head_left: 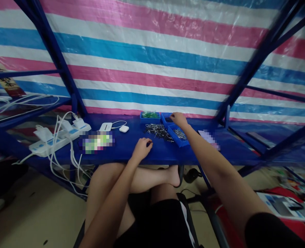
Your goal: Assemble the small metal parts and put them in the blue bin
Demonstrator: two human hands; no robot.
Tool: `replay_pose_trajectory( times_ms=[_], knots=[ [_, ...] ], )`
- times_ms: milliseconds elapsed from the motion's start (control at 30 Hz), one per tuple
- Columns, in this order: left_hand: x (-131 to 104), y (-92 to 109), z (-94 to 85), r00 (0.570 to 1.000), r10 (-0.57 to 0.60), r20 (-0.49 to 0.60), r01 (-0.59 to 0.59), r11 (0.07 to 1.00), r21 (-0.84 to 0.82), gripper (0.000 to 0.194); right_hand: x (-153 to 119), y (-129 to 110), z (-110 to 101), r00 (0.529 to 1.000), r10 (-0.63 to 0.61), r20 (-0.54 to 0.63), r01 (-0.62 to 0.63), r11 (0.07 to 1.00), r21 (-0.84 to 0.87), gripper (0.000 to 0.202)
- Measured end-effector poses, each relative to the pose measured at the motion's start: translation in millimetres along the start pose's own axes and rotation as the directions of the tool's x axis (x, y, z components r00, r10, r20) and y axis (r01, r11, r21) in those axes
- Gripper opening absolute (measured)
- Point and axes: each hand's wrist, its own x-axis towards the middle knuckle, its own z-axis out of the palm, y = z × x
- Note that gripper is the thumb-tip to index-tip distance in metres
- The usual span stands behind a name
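My left hand [142, 149] rests at the front of the blue tabletop [123, 146], its fingers curled in. A small dark patch shows between thumb and finger; whether it is a part or shadow is unclear. My right hand [179, 120] reaches over a blue bin [165, 123] at the back, fingertips bent together and dipping into it. What they pinch is too small to make out. Between the hands lies a loose pile of thin black and silvery pin-like pieces [159, 131]. A second blue bin [177, 140] below my right forearm holds silvery pieces.
Another blue bin [150, 120] with green pieces stands at the back. To the left are a white power strip [61, 137] with tangled cables, a white earbud case [124, 128] and a blurred colourful item [97, 142]. A striped sheet [152, 62] hangs behind, between blue metal posts.
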Motion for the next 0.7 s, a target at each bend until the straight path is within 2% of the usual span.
replay_pose_trajectory(
  times_ms=[67, 167, 233, 300, 367, 467, 533, 700],
  knots=[
    [-1, -1, 0.6, 1.000, -0.004, -0.005, 0.004, 0.998, 0.057, 0.022, 9, 0, 4, 0.999, -0.012, 0.037, 0.014, 0.998, -0.066, 0.027],
    [-2, -1, 1.1, 1.000, 0.018, 0.013, -0.019, 0.992, 0.123, 0.023, 3, -18, 12, 0.986, -0.161, 0.046, 0.165, 0.982, -0.093, 0.029],
    [-2, 0, 1.2, 1.000, 0.019, 0.025, -0.022, 0.988, 0.156, 0.023, -10, -35, 16, 0.948, -0.301, 0.100, 0.309, 0.948, -0.076, 0.028],
    [-2, 1, 1.0, 0.999, 0.015, 0.031, -0.020, 0.984, 0.176, 0.023, -23, -50, 21, 0.907, -0.374, 0.192, 0.394, 0.916, -0.078, 0.027],
    [-2, 2, 0.8, 0.999, 0.016, 0.035, -0.022, 0.982, 0.186, 0.024, -34, -58, 24, 0.901, -0.344, 0.265, 0.382, 0.918, -0.109, 0.026],
    [-2, 3, 0.6, 0.999, 0.017, 0.042, -0.025, 0.981, 0.191, 0.025, -44, -62, 29, 0.917, -0.223, 0.331, 0.294, 0.939, -0.181, 0.027],
    [-2, 3, 0.6, 0.999, 0.020, 0.044, -0.029, 0.980, 0.196, 0.024, -46, -62, 32, 0.921, -0.181, 0.344, 0.266, 0.939, -0.217, 0.029],
    [-3, 3, -0.3, 0.998, 0.027, 0.050, -0.037, 0.976, 0.213, 0.025, -43, -63, 36, 0.930, -0.170, 0.326, 0.245, 0.948, -0.205, 0.031]
  ],
)
